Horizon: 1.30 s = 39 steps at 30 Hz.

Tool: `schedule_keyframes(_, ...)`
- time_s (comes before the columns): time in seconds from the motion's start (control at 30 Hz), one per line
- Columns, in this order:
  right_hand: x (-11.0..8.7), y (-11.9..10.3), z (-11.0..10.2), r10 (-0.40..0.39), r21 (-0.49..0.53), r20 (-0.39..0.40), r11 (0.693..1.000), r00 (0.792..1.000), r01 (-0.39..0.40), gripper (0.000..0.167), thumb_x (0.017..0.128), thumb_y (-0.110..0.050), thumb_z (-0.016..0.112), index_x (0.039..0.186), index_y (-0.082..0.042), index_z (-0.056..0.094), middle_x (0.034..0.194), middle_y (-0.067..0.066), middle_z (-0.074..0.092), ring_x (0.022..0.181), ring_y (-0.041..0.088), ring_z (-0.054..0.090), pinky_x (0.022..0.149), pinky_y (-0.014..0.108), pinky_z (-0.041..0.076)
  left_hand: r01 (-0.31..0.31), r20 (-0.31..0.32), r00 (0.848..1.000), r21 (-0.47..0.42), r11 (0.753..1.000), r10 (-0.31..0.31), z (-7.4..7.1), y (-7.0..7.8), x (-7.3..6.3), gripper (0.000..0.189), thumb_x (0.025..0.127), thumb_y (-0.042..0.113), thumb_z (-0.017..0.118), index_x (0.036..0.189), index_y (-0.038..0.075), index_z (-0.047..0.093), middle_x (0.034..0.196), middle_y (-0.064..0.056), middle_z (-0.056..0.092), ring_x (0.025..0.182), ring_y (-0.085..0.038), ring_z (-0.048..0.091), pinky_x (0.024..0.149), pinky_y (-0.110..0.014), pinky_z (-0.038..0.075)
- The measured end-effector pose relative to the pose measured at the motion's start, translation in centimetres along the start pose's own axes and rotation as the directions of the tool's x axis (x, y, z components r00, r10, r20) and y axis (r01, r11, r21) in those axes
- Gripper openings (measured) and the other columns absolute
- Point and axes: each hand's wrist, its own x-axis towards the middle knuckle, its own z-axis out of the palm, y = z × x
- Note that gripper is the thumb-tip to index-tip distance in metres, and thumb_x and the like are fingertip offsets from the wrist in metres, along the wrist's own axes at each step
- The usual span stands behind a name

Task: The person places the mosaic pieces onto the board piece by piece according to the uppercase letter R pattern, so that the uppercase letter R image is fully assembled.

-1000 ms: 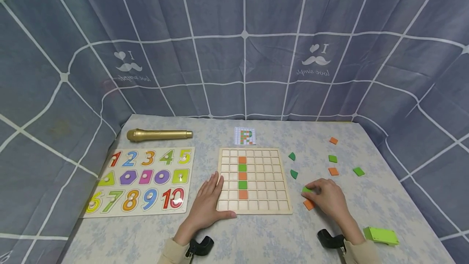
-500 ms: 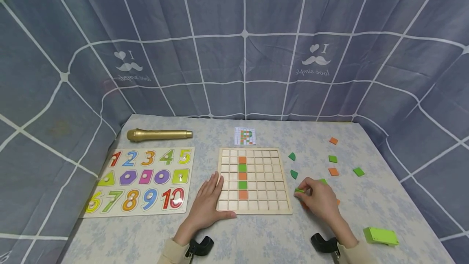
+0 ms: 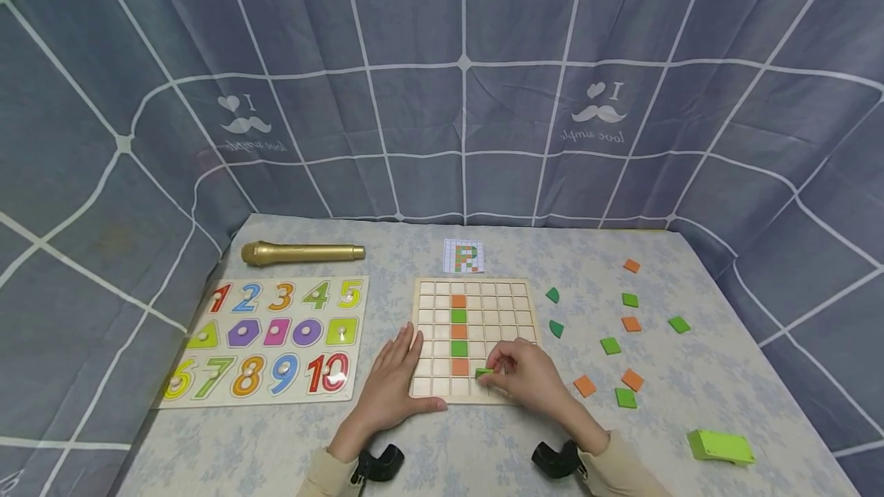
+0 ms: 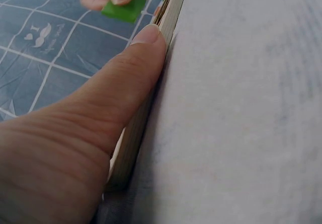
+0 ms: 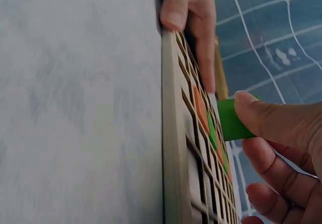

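Pinched between thumb and fingers of the right hand (image 3: 528,378): a green tile (image 5: 234,119), held tilted over the lower cells of a wooden grid board (image 3: 511,305), just right of the lowest orange tile (image 3: 460,367) in a column of five. Along the board's left edge, straight-fingered, thumb at the near edge: the left hand (image 3: 390,386). To the right, scattered on a pale cloth with bluish floral mottling (image 3: 483,451): orange squares (image 3: 631,324), green squares (image 3: 625,398), dark-green quarter-rounds (image 3: 556,328), a lime block (image 3: 721,447). Leftward, a golden microphone (image 3: 304,253) and a puzzle board (image 3: 267,352). Around back and sides, a blue-grey curtain (image 3: 414,113) with white lines. Readable: numerals 1 to 10 on the puzzle board; on the curtain, mirror-reversed, "I", a heart, a moustache, "love simple"; on a gridded card (image 3: 463,255) beyond the grid board, an R-like shape.
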Motion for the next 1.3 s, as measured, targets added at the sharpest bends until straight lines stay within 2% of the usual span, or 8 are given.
schedule_keyframes(0.27,1.2,-1.5,2.0,-0.051,0.010,0.120,0.999,0.991,0.050,0.021,0.073,-0.027,0.083,0.074,-0.027,0.062,0.065,-0.018,0.050,0.058,0.004,0.042,0.051,0.023,0.037,-0.003,0.000,1.000,-0.007,1.000,0.003,-0.1,0.1,0.0,0.112,0.070,0.062,0.072,0.148,-0.004,0.024,0.155,-0.020,0.012,0.142,-0.029,0.009,0.114,-0.043,0.009)
schedule_keyframes(0.37,1.4,-1.7,2.3,-0.064,-0.005,0.142,0.998,0.988,0.066,0.020,0.073,-0.027,0.083,0.075,-0.027,0.062,0.064,-0.019,0.051,0.059,0.004,0.042,0.052,0.022,0.037,-0.004,0.000,1.000,-0.004,1.000,0.004,-0.1,0.1,-0.1,0.113,0.070,0.062,0.072,0.148,-0.004,0.024,0.155,-0.020,0.012,0.142,-0.029,0.009,0.114,-0.043,0.009)
schedule_keyframes(0.47,1.5,-1.7,2.4,-0.076,-0.017,0.144,0.997,0.987,0.079,0.019,0.074,-0.027,0.082,0.074,-0.027,0.062,0.064,-0.020,0.052,0.059,0.004,0.042,0.052,0.022,0.037,0.000,0.001,1.000,-0.007,1.000,0.000,-0.1,0.1,-0.1,0.113,0.070,0.063,0.072,0.148,-0.003,0.024,0.155,-0.020,0.012,0.142,-0.029,0.009,0.114,-0.043,0.009)
schedule_keyframes(0.5,1.6,-1.6,2.4,-0.081,-0.015,0.146,0.996,0.986,0.084,0.019,0.075,-0.027,0.081,0.074,-0.027,0.062,0.064,-0.020,0.052,0.058,0.003,0.042,0.058,0.023,0.042,0.002,0.002,1.000,-0.007,1.000,-0.002,-0.1,0.1,-0.1,0.113,0.070,0.063,0.071,0.148,-0.003,0.024,0.155,-0.019,0.012,0.143,-0.029,0.009,0.114,-0.043,0.009)
schedule_keyframes(0.7,1.6,-1.4,2.4,-0.111,-0.045,0.170,0.992,0.979,0.120,0.018,0.075,-0.026,0.081,0.072,-0.026,0.063,0.063,-0.020,0.051,0.056,0.003,0.041,0.058,0.023,0.041,0.007,0.003,1.000,-0.005,1.000,-0.007,-0.1,0.0,-0.1,0.113,0.070,0.064,0.071,0.148,-0.003,0.025,0.155,-0.019,0.012,0.143,-0.028,0.008,0.114,-0.042,0.008)
schedule_keyframes(0.73,1.6,-1.3,2.4,-0.116,-0.061,0.167,0.990,0.979,0.128,0.018,0.075,-0.026,0.082,0.072,-0.026,0.064,0.063,-0.020,0.051,0.057,0.003,0.041,0.052,0.022,0.036,0.006,0.002,1.000,-0.005,1.000,-0.006,-0.1,0.0,-0.1,0.113,0.070,0.064,0.071,0.148,-0.003,0.025,0.155,-0.019,0.012,0.143,-0.028,0.008,0.114,-0.042,0.009)
schedule_keyframes(0.77,1.6,-1.3,2.4,-0.126,-0.075,0.159,0.987,0.979,0.139,0.018,0.075,-0.027,0.082,0.071,-0.026,0.064,0.063,-0.021,0.051,0.058,0.003,0.041,0.052,0.021,0.036,0.005,0.002,1.000,-0.005,1.000,-0.005,-0.1,0.0,-0.1,0.113,0.070,0.064,0.071,0.148,-0.003,0.025,0.155,-0.019,0.012,0.143,-0.028,0.008,0.114,-0.042,0.009)
schedule_keyframes(1.3,1.5,-0.9,2.3,-0.198,-0.094,0.135,0.973,0.971,0.211,0.011,0.077,-0.023,0.080,0.069,-0.024,0.072,0.066,-0.023,0.057,0.062,-0.002,0.048,0.058,0.020,0.041,0.011,0.010,1.000,-0.014,1.000,-0.011,-0.2,0.2,0.0,0.113,0.070,0.063,0.071,0.148,-0.003,0.024,0.155,-0.019,0.012,0.143,-0.028,0.008,0.114,-0.042,0.008)
